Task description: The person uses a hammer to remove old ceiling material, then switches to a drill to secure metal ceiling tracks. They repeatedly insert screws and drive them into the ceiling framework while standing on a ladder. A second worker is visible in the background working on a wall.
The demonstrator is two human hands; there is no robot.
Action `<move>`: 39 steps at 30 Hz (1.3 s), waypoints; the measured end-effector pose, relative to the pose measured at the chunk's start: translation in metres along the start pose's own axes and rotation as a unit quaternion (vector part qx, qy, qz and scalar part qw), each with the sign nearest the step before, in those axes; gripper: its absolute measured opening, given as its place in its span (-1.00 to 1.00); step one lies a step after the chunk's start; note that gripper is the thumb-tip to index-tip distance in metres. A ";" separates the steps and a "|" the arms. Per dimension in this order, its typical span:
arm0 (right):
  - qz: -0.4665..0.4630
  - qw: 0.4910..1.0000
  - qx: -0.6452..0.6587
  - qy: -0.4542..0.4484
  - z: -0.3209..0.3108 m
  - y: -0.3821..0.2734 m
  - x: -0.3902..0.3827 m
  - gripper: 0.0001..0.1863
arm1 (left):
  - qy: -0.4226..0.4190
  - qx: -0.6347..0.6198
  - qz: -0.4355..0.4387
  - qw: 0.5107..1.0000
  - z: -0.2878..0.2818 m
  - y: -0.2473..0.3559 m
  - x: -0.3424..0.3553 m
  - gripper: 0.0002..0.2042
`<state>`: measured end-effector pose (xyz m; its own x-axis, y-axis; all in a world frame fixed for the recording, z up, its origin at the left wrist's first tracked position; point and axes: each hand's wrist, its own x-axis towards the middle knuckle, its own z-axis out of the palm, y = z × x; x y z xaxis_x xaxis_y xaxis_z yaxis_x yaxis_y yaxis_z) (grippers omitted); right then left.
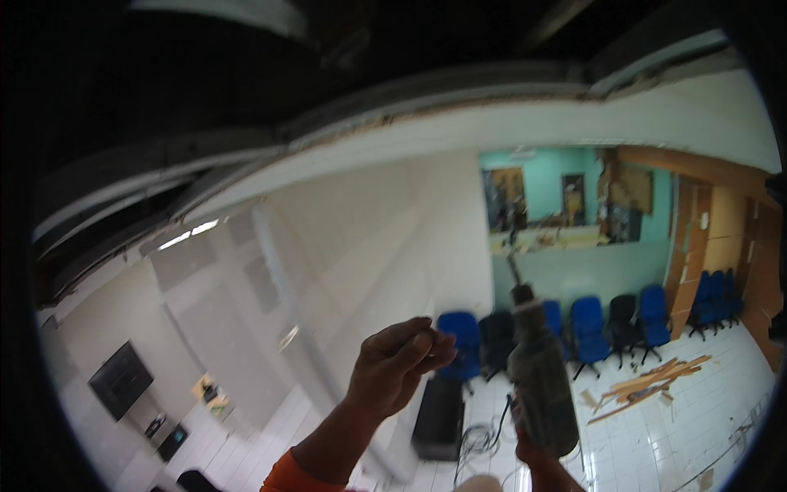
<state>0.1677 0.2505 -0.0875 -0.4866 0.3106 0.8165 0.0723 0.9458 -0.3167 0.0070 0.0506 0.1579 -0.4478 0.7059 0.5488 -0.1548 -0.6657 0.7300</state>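
Note:
My right hand [531, 452] grips a dark power drill [543, 394] from below. The drill stands nearly upright, its long thin bit [514, 267] aimed up toward the ceiling. To the left of the drill and apart from it, my left hand [402, 358] is raised with thumb and fingertips pinched together. Anything between those fingertips is too small or hidden to make out. An orange sleeve covers the left forearm. Overhead runs a pale ceiling edge [385, 135] beside a dark opening, above both hands.
Far below are blue office chairs [588, 330] along a wall, a black box-like unit [438, 418], coiled cable [479, 441] and loose wood strips [656, 380] on white tiles. A dark screen [121, 380] hangs at far left. A wide window [545, 197] opens onto a green room.

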 end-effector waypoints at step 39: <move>0.021 0.886 0.347 0.307 -0.112 -0.043 0.082 -0.44 | -0.238 0.049 -0.031 0.969 0.240 0.011 0.125 -0.58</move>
<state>0.2221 0.2456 0.0471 0.0836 0.5385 0.8385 -0.5778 0.7117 -0.3995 0.1604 0.1897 0.3322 0.0211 0.7911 0.6113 -0.0744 -0.6085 0.7900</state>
